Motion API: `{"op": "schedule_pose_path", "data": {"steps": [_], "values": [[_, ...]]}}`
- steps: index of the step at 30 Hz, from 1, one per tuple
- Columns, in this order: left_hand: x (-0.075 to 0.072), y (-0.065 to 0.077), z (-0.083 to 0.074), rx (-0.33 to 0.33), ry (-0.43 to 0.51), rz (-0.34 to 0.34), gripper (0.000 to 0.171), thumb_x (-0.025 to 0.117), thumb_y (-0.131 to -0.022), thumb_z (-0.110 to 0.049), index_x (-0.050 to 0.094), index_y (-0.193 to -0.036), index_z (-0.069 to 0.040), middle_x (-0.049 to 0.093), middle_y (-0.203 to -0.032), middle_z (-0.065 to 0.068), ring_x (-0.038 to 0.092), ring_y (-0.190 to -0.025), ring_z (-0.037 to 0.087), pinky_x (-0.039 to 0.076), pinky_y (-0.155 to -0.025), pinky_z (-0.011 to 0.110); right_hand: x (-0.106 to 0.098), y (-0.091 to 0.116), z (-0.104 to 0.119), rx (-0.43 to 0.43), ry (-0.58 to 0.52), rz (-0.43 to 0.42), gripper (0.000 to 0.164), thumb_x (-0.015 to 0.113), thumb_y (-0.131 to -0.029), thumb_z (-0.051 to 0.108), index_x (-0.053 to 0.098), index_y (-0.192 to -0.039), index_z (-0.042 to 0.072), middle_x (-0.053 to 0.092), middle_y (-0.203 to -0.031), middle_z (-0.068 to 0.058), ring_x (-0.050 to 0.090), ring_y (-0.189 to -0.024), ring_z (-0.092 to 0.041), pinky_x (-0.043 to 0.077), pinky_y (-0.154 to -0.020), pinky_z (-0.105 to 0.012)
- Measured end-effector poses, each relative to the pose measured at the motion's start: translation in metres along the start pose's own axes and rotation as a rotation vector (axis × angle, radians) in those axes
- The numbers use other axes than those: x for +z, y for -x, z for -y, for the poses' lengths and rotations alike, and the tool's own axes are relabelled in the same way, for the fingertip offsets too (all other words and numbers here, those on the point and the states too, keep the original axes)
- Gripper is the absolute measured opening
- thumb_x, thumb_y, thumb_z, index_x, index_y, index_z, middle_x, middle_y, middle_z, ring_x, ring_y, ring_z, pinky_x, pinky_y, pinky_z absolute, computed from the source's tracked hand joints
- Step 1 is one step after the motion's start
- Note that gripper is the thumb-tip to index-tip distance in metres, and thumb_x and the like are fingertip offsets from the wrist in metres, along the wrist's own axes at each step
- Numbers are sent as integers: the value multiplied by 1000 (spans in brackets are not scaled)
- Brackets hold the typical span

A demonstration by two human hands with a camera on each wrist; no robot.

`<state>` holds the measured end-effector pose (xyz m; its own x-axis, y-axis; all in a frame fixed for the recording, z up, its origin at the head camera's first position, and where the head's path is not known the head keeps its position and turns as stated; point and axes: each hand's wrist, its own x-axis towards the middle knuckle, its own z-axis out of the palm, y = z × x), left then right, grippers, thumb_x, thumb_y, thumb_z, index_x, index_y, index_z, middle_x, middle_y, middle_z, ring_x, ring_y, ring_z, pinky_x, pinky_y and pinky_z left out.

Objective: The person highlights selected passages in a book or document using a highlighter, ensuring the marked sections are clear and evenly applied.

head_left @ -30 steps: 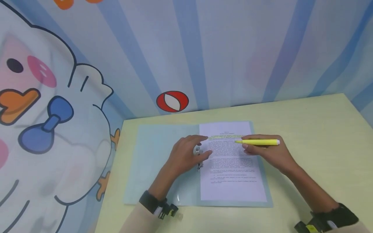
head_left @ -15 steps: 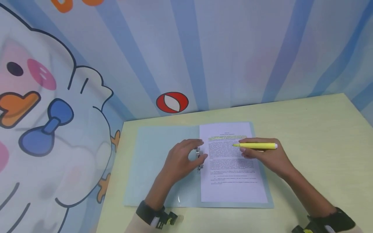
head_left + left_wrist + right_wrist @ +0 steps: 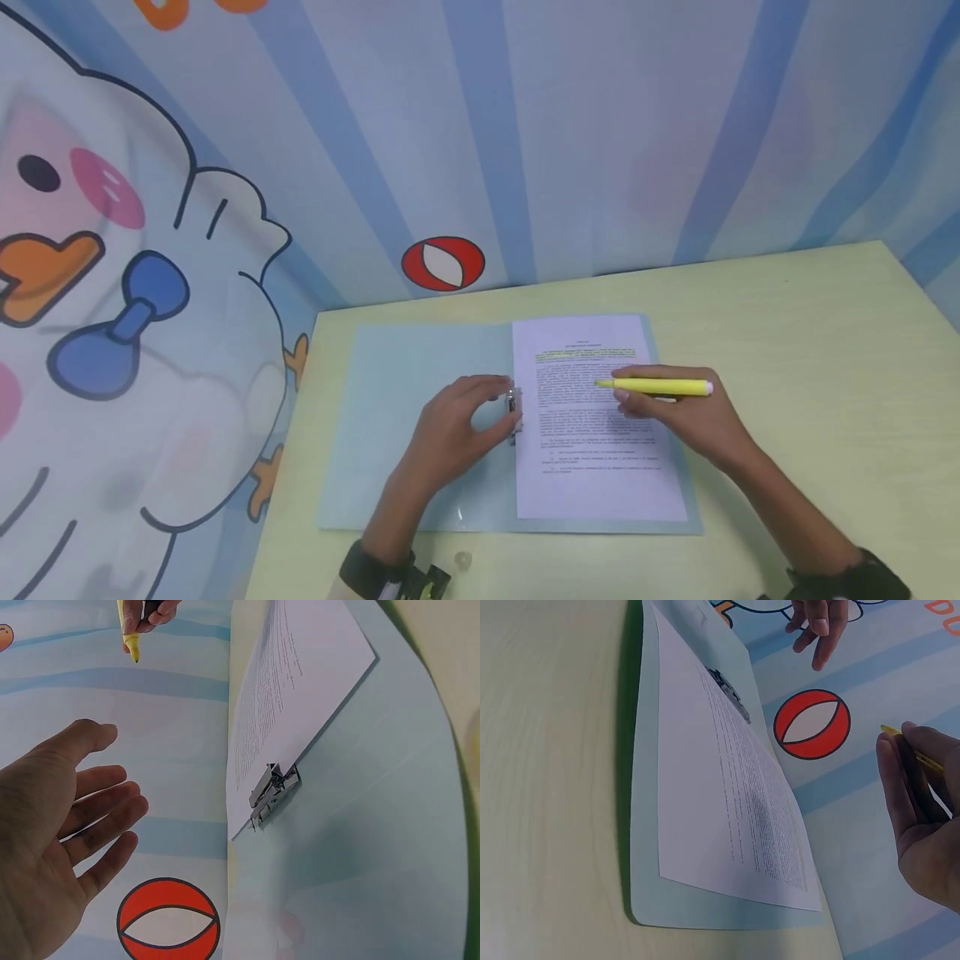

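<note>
An open light-blue folder [image 3: 420,358] lies on the table, with a printed sheet [image 3: 600,496] on its right side. Yellow highlighting [image 3: 585,355] marks lines near the top of the text. My right hand [image 3: 693,417] pinches an uncapped yellow highlighter [image 3: 663,387] between thumb and fingers, its tip over the upper paragraph. In the left wrist view the highlighter [image 3: 130,641] points away from the sheet, raised off it. My left hand [image 3: 453,429] hovers by the metal clip [image 3: 274,791] at the folder's spine, fingers loosely bent and holding nothing.
The pale wood table [image 3: 810,350] meets a wall covering with blue stripes [image 3: 491,142] at the back. A cartoon bird [image 3: 217,400] is printed on the left side, a red ball [image 3: 444,264] behind the folder. A small clear round spot [image 3: 462,561] lies at the front.
My left hand has drawn back left and toward me, off the sheet's edge. The right hand has brought the highlighter slightly left and down the page.
</note>
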<state>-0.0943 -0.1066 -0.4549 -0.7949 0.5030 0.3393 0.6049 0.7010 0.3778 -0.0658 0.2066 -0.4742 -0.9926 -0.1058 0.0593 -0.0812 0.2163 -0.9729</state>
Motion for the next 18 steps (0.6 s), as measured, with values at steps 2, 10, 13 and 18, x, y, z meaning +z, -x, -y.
{"op": "schedule_pose_path", "data": {"steps": [2, 10, 13, 18], "values": [[0, 3, 0, 8, 6, -5, 37, 68, -84, -40, 65, -117, -23, 61, -118, -13, 47, -110, -3, 43, -88, 23, 1, 1, -3, -11, 14, 4, 37, 75, -79, 33, 70, -112, 18, 67, -110, 4, 66, -84, -17, 52, -75, -30], [0, 20, 2, 32, 19, 8, 36, 67, -84, -41, 66, -115, -20, 62, -116, -12, 50, -107, -1, 45, -86, 23, 9, 7, -4, -2, 53, 5, 36, 75, -78, 38, 71, -110, 22, 68, -108, 6, 65, -88, -14, 52, -73, -29], [-1, 26, 2, 18, 17, 16, 36, 67, -84, -41, 67, -113, -20, 62, -113, -14, 50, -105, -1, 46, -85, 23, 12, 8, -5, 8, 49, 13, 37, 75, -78, 38, 71, -110, 21, 68, -108, 7, 65, -88, -14, 52, -74, -29], [-2, 36, 1, -18, 0, 39, 36, 66, -84, -45, 68, -111, -22, 63, -110, -17, 50, -103, -4, 46, -83, 22, 17, 10, -9, 22, 19, 17, 38, 76, -76, 38, 72, -109, 21, 68, -107, 8, 66, -86, -14, 53, -71, -31]]}}
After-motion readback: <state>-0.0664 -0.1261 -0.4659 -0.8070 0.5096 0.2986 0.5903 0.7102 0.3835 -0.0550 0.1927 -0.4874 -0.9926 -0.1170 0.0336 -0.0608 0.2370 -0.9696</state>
